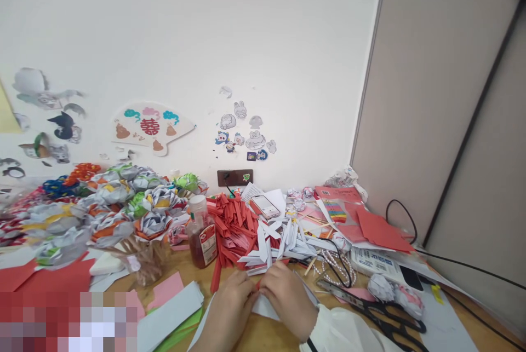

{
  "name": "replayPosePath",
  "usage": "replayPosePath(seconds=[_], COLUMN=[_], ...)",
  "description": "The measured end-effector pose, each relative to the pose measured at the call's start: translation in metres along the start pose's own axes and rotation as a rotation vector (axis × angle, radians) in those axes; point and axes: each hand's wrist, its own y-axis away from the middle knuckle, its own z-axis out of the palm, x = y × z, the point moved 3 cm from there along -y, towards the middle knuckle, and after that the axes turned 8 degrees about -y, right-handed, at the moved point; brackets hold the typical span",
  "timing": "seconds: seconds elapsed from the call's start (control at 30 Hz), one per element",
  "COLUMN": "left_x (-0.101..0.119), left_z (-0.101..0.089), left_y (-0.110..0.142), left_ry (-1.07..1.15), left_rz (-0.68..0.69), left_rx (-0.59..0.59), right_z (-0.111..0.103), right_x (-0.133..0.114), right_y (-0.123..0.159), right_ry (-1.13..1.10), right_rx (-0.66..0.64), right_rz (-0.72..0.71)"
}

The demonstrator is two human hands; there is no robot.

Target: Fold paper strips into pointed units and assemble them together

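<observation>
My left hand (232, 300) and my right hand (290, 300) meet at the front of the table, fingers bent and fingertips pressed close together. Between them shows a small bit of red paper (258, 284), mostly covered by the fingers. White paper (265, 308) lies beneath the hands. Just beyond is a heap of folded white paper strips (287, 240), beside a larger heap of folded red paper strips (234, 226). Black-handled scissors (373, 311) lie to the right of my right hand. A stack of white paper slips (175, 311) sits left of my left hand.
A jar of red-brown liquid (203, 237) stands behind my left hand. Paper flowers on sticks fill a clear cup (146, 267) at the left. A phone (265, 206) rests behind the strips. At right are red paper sheets (384, 229), a bead string (339, 267) and crumpled paper (380, 287).
</observation>
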Motion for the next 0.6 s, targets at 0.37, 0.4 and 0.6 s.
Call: replayPosePath(seconds=[0.37, 0.4, 0.6], left_x=[-0.002, -0.001, -0.004], left_z=[0.006, 0.008, 0.011], left_y=[0.002, 0.002, 0.002], left_ry=[0.122, 0.124, 0.188], left_rz=[-0.118, -0.115, -0.187], left_rx=[-0.009, -0.015, 0.005], right_z=[0.000, 0.002, -0.006], right_x=[0.000, 0.000, -0.016], right_y=[0.000, 0.000, -0.001], right_ry=[0.158, 0.179, 0.155], right_rx=[0.049, 0.041, 0.081], right_rz=[0.014, -0.008, -0.083])
